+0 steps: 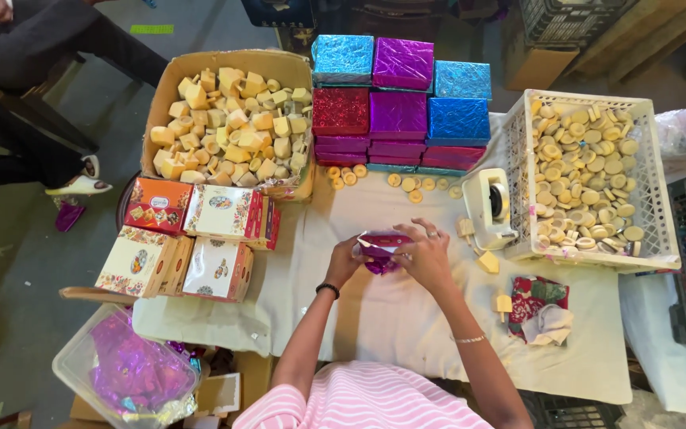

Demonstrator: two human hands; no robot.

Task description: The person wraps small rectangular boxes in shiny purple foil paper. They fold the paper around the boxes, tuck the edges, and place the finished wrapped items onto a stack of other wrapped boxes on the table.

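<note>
While your left hand (345, 260) gripped the near-left edge of the small purple foil-wrapped packet (380, 253), your right hand (426, 256) curled over its other side, fingers pinching the foil against it. You held the packet just above the white cloth-covered table (406, 310), near its middle, both hands touching it.

Beyond your hands stood a stack of shiny foil-covered boxes (402, 103) in blue, purple and red, with a row of small round pieces (406, 184) lying along its near foot. To your right sat a white plastic crate (589, 179) full of pale round pieces, and a white tape dispenser (488, 208) rested just beside its left wall. To your left, an open cardboard box (228, 123) held yellowish blocks, and printed cartons (192, 238) lay in front of it. A clear tub of purple foil (125, 373) sat low at the left corner. A folded red patterned cloth (537, 306) lay near your right forearm.
</note>
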